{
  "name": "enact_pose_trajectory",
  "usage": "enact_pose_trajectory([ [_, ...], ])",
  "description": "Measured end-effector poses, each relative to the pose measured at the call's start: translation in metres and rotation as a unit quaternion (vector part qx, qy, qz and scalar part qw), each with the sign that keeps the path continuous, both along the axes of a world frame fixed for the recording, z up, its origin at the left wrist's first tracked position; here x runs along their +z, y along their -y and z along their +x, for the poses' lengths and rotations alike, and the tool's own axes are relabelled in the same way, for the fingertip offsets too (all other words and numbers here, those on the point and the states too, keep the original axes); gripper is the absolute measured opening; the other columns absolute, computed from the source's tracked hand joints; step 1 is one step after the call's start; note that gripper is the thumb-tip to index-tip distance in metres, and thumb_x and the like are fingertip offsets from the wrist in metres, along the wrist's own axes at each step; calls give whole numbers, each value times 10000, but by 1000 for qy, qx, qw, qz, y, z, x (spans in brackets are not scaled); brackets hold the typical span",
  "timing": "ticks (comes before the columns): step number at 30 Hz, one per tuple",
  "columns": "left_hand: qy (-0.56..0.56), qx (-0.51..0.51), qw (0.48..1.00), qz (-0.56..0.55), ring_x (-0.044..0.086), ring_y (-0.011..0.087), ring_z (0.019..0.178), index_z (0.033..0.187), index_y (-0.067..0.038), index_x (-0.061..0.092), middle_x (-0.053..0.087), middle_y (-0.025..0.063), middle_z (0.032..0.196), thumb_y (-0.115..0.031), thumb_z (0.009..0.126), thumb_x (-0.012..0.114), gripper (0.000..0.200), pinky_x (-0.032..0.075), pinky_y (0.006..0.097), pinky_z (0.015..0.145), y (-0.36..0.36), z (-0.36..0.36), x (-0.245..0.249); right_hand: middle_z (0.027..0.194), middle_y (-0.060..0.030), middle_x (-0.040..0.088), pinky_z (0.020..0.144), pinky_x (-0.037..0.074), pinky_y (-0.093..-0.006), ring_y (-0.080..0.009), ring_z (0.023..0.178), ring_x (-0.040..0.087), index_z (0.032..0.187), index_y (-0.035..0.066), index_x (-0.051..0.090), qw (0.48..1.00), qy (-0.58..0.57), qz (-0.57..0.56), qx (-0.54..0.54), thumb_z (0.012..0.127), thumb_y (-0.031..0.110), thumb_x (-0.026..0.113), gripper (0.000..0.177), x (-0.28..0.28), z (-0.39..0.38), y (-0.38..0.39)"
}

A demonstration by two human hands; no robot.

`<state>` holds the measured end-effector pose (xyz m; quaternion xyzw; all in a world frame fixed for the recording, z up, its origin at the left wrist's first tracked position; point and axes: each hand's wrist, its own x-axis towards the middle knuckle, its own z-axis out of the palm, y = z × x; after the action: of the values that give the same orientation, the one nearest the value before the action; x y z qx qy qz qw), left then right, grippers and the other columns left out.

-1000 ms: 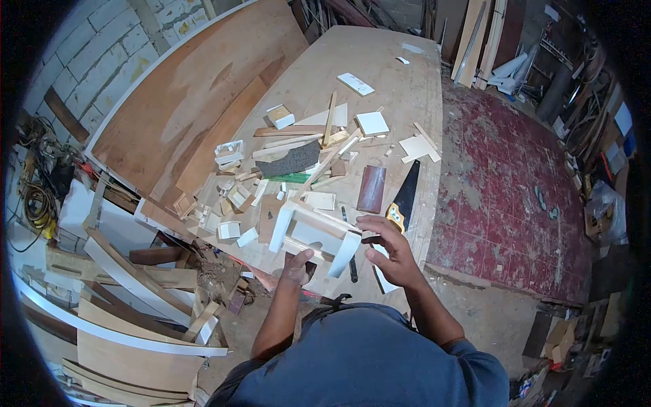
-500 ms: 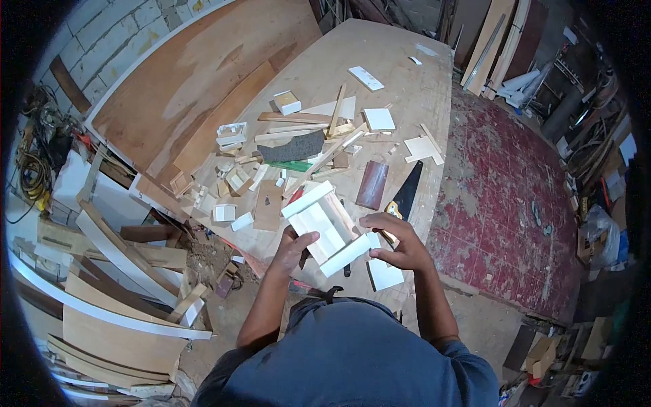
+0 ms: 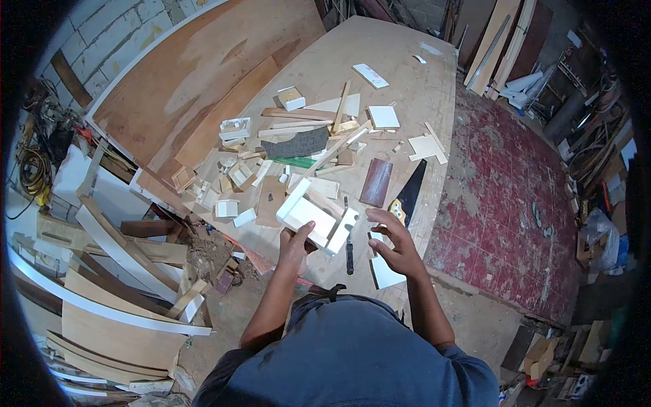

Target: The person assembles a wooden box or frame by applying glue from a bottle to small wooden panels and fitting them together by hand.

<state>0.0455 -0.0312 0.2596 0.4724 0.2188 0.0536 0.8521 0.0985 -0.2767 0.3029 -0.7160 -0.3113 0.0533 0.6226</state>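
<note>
My left hand (image 3: 296,248) grips a small white wooden box-like frame (image 3: 313,221), thumb on top and fingers underneath. The frame is tilted above the table's near side, and its right end piece has rounded notches. My right hand (image 3: 395,245) is just to the right of the frame, apart from it, with thumb and fingers spread. A white board (image 3: 388,273) lies below that hand, partly hidden by it. Beyond it rest a handsaw (image 3: 411,190) with a dark blade and a reddish-brown curved block (image 3: 376,183). A slim dark tool (image 3: 350,256) lies between my hands.
Wood offcuts, small white boxes and a dark grey abrasive-looking strip (image 3: 294,144) litter the wooden table (image 3: 308,76). A large plywood panel (image 3: 183,81) leans along the left. Curved white-edged pieces (image 3: 122,258) are stacked lower left. Red tiled floor (image 3: 502,197) lies to the right.
My right hand has come away from the frame's right end, and its fingers have parted. The frame has turned and shifted slightly left in my left hand, showing the notched end.
</note>
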Motion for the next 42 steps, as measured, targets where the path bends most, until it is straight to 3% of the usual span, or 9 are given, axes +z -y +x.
enact_pose_trajectory([
  [6, -4, -55, 996, 67, 694, 213, 865, 1169, 59, 564, 668, 138, 1025, -141, 847, 700, 402, 599, 342, 728, -8, -12, 2, 1346, -137, 541, 1055, 387, -432, -275, 1273, 486, 1330, 75, 557, 999, 42, -27, 17, 887, 219, 691, 485, -6, 1, -8],
  [8, -12, -64, 994, 85, 686, 194, 886, 1167, 61, 585, 678, 132, 1027, -126, 847, 704, 388, 584, 333, 751, -9, -15, 6, 1319, -130, 564, 1071, 371, -420, -260, 1254, 503, 1316, 45, 566, 982, -133, 114, 66, 948, 335, 605, 470, -15, 2, -11],
  [11, 4, -65, 992, 107, 684, 181, 878, 1156, 49, 595, 683, 119, 1012, -118, 843, 708, 372, 580, 322, 746, -10, -17, 12, 1335, -137, 555, 1066, 379, -391, -258, 1241, 522, 1330, -18, 523, 967, -183, 149, 100, 967, 460, 526, 600, -21, 5, -14],
  [20, 24, -90, 983, 157, 678, 188, 888, 1152, 27, 601, 682, 107, 1022, -103, 834, 717, 363, 572, 312, 751, -28, -33, 13, 1191, -126, 647, 1028, 411, -372, -236, 1152, 577, 1233, -12, 613, 995, -82, 33, 47, 999, 350, 515, 442, -20, -4, -20],
  [24, 15, -24, 998, 60, 678, 199, 900, 1168, 19, 580, 669, 103, 1041, -85, 817, 723, 392, 584, 328, 746, -55, -41, 1, 1155, -107, 654, 954, 457, -349, -195, 1082, 598, 1197, 3, 623, 982, -166, 94, 8, 1005, 331, 510, 396, -29, -1, -11],
  [30, -17, 175, 984, -9, 645, 261, 985, 1264, -29, 500, 603, 105, 1156, -134, 848, 691, 469, 580, 397, 720, -116, -78, -12, 1041, -64, 659, 846, 484, -292, -148, 964, 614, 1206, 3, 590, 967, -242, -20, -77, 975, 173, 579, 287, -91, 5, 6],
  [32, -22, 227, 974, -18, 551, 293, 1195, 1396, -57, 403, 554, 111, 1305, -244, 885, 650, 598, 453, 455, 1003, -143, -96, -31, 964, -59, 666, 813, 494, -297, -150, 904, 619, 1193, -2, 601, 952, -284, -55, -101, 941, 166, 626, 304, -126, 3, 2],
  [39, -59, 337, 938, -53, 462, 306, 1294, 1418, -54, 364, 453, 139, 1418, -359, 883, 630, 671, 403, 456, 1070, -165, -150, -35, 935, -51, 676, 726, 515, -281, -130, 844, 643, 1163, -10, 616, 958, -214, -190, -9, 894, 154, 658, 318, -213, -5, -32],
  [42, -78, 366, 926, -45, 458, 305, 1295, 1426, -55, 355, 448, 150, 1420, -377, 887, 622, 681, 384, 461, 1089, -163, -158, -43, 979, -135, 692, 791, 532, -347, -240, 881, 674, 1194, 10, 584, 940, -223, -258, 15, 858, 168, 694, 387, -221, -20, -48],
])
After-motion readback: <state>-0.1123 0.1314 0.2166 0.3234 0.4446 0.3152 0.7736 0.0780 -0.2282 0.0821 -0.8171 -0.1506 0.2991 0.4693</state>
